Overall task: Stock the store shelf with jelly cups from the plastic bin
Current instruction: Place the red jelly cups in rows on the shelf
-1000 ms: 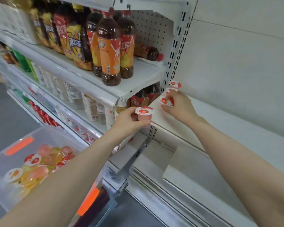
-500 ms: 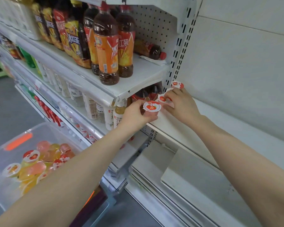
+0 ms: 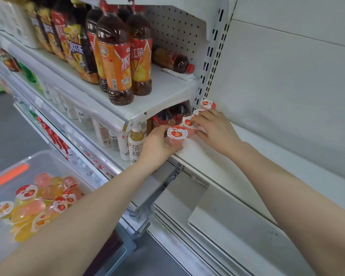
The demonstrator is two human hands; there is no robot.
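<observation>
My left hand grips a pink jelly cup with a strawberry lid at the front left corner of the white shelf. Just behind it, my right hand holds a second strawberry cup on the shelf. Two more cups stand in a row toward the back, one partly under my fingers and one by the upright. The clear plastic bin at lower left holds several pink and orange jelly cups.
Iced-tea bottles fill the shelf above, and one lies on its side at the back. Smaller drink bottles stand on the shelf to the left. A slotted upright borders the cups. The white shelf runs bare to the right.
My left hand has carried its jelly cup up and right, from in front of the shelf edge onto the shelf corner, right beside the cup under my right hand.
</observation>
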